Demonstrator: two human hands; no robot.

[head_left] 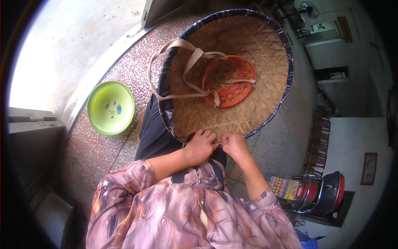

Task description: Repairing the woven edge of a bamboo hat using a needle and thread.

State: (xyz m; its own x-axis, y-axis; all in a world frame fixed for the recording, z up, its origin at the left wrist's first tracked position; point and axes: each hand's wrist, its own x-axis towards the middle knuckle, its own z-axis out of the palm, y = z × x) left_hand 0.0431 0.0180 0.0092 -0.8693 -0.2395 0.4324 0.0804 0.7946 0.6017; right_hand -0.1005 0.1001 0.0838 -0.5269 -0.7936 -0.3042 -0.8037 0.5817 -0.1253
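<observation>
A wide woven bamboo hat (265,95) rests on my lap with its hollow inside facing me. Dark blue patterned cloth binding (286,45) wraps its rim. Within the hat sits a red plastic openwork headband piece (236,99), and beige cloth straps (194,60) tied to it loop over the left rim. My left hand (201,146) grips the near rim, fingers curled over the binding. Just right of it, my right hand (234,146) is closed in a pinch at the same rim. Whatever its fingertips hold is hidden or too small to make out.
A lime green basin (111,108) with blue marks inside stands on the speckled floor (89,153) to the left, near a doorway sill. At the lower right is a red and black motorbike (319,193). A fan (309,9) shows at the far right.
</observation>
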